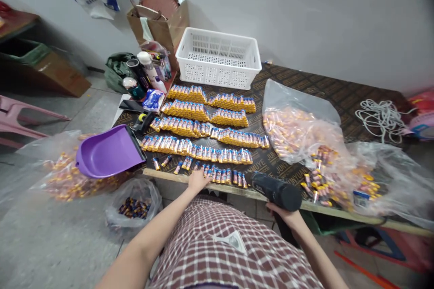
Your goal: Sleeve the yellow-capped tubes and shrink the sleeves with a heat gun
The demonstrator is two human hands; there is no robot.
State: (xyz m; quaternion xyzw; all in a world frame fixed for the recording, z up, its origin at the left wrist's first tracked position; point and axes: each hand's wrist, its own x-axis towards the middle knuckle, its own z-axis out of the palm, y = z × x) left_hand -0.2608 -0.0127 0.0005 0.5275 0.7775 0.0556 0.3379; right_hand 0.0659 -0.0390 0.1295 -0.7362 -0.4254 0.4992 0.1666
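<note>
A worker in a checked garment (230,253) stands at a dark table (305,82), facing a white plastic basket (217,72) at its far side, both forearms reaching forward. The left arm extends well out, its hand (199,181) palm down with fingers on the front row of small tubes (222,175), directly toward the worker from the basket; whether the fingers close around any tube cannot be told. The right arm is bent nearer the body, its hand (286,216) low at the near end of a black cylinder (276,189), nearer the worker than the basket and to its right; the cylinder hides much of the hand, so its grip cannot be told. Stacked rows (196,146) of tubes fill the space before the basket, with a purple dustpan (110,151) to the basket's near left and a clear bag (298,122) of tubes to its near right
</note>
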